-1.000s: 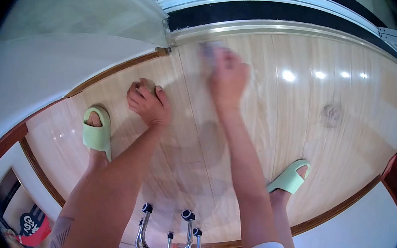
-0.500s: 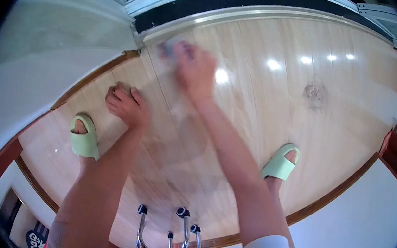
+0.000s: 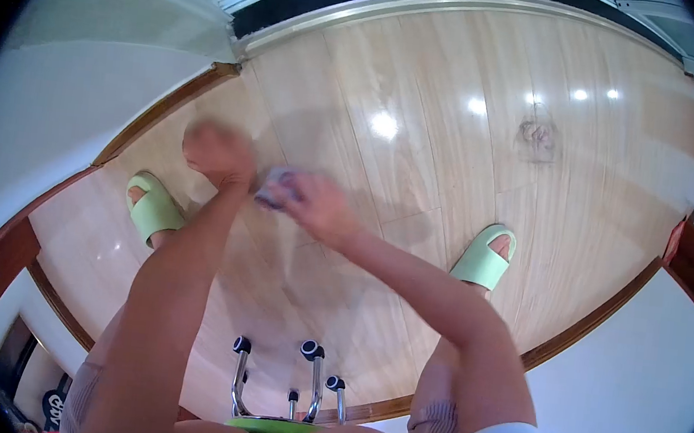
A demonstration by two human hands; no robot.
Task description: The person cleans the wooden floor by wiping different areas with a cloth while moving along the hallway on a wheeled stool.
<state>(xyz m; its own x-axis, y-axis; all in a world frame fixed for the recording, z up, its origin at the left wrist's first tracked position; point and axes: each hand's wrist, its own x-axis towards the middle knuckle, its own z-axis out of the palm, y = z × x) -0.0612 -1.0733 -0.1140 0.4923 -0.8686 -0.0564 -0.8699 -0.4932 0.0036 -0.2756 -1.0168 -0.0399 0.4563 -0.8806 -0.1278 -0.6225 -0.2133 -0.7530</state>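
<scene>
My right hand (image 3: 320, 207) is closed on a crumpled grey-blue cloth (image 3: 276, 190), low over the wood-look floor (image 3: 419, 173). The cloth is blurred, and I cannot tell whether it touches the boards. Just left of it, beyond the left wrist, my left hand (image 3: 218, 151) is smeared by motion. Its fingers cannot be made out, and nothing shows in it. A greyish tangled clump or mark (image 3: 537, 137) is on the floor to the far right.
Pale green slippers on my feet stand at the left (image 3: 155, 209) and right (image 3: 485, 256). Below me is a stool with chrome legs (image 3: 317, 378). A metal door track (image 3: 368, 14) runs along the far edge; white panels with brown trim (image 3: 149, 124) border the sides.
My right hand has pulled the cloth back from near the door track toward me. The left hand has shifted a little forward and blurred. The view has tilted slightly.
</scene>
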